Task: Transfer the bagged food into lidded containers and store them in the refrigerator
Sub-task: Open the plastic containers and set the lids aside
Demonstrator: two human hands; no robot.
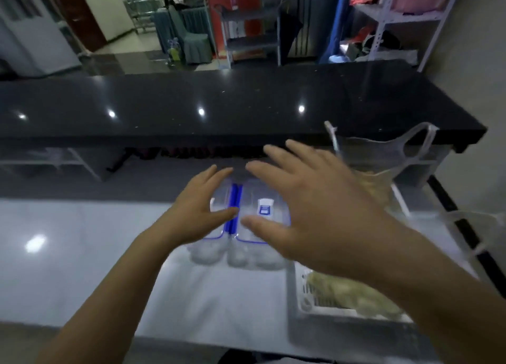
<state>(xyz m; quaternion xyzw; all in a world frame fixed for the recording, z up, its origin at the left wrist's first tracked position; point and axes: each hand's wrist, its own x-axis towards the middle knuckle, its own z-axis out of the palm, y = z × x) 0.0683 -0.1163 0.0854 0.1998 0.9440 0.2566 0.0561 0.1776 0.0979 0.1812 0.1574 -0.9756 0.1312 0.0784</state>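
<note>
Surface: a pale, shiny surface [82, 254] running from left to right, with a bright spot of light on its left part.
Middle: two clear boxes with blue-edged lids stand close side by side. These are the left box [221, 196] and the right box [264, 209], which has a small blue and white label on its lid.
Near right: a white basket [308, 300] with slots in its wall, holding pale food [342, 289].
Back right: a clear plastic bag [383, 155] with its handles up; what is inside is too blurry to tell.
Far right: another thin clear bag [471, 226], also blurry.
</note>
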